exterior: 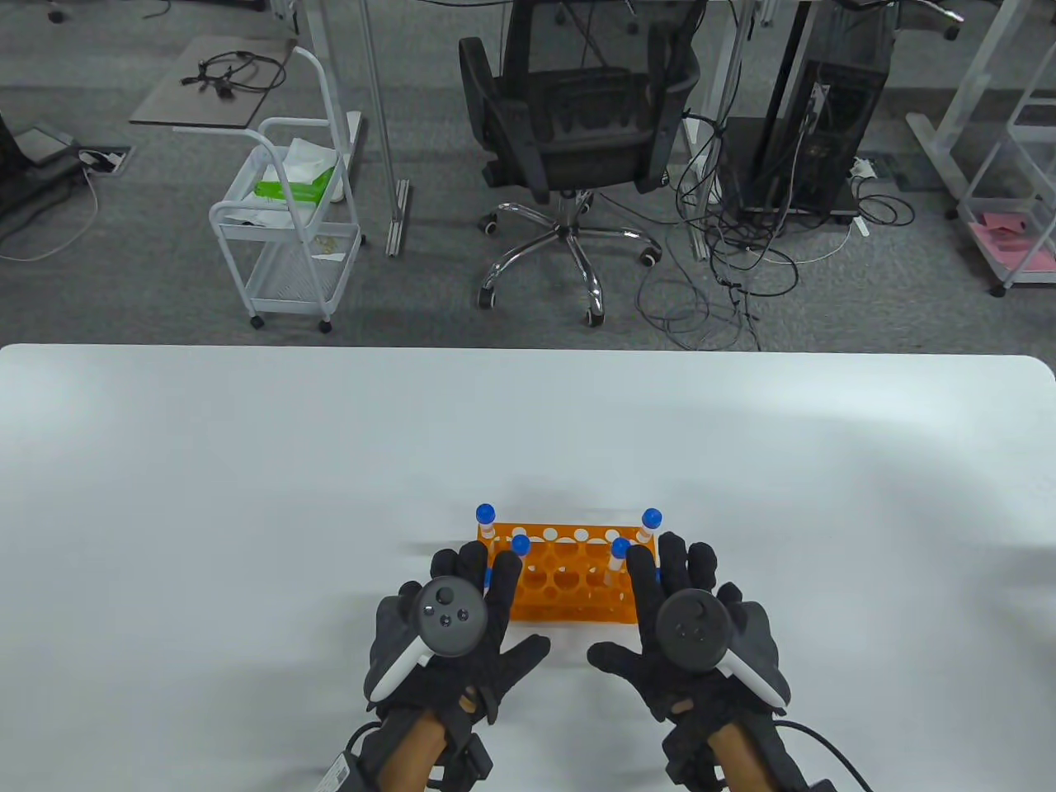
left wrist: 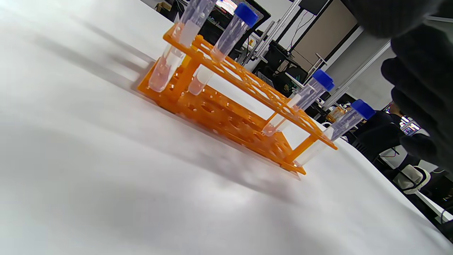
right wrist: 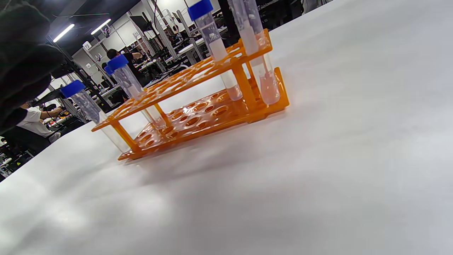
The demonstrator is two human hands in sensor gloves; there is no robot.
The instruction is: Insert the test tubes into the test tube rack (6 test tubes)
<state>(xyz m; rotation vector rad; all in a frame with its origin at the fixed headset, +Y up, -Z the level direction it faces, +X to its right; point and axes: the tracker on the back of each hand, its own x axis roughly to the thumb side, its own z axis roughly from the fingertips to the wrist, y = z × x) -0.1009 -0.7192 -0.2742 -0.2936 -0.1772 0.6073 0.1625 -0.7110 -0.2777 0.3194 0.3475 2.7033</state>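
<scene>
table view: at the near edge of the white table (exterior: 247, 462), two gloved hands lie palm-down with fingers spread and nothing in them, the left hand (exterior: 450, 627) at the left end of the orange rack (exterior: 569, 582), the right hand (exterior: 701, 631) at its right end. whether the fingertips touch the rack ends cannot be told from above, since the gloves cover those edges.

the rack sits near the table's front edge, about midway along it. four blue-capped test tubes show from this view: one at the rack's far left corner (exterior: 486, 521), one at the far right corner (exterior: 650, 526), and two a row nearer, the left one (exterior: 520, 551) and the right one (exterior: 619, 559). the wrist views also each show four tubes, standing in the top plate's holes and somewhat tilted. two more, if seated, are probably hidden under the hands at the near corners; no loose tubes lie on the table.

judged from this, insertion is at or close to its end, and the step in hand looks like steadying or releasing the rack. done well, that means lifting both hands straight up and back toward the near edge, keeping fingers clear of the caps, so that no leaning tube is knocked and the light rack does not slide.

beyond the table's far edge stand an office chair (exterior: 577, 107) and a white cart (exterior: 289, 223).
</scene>
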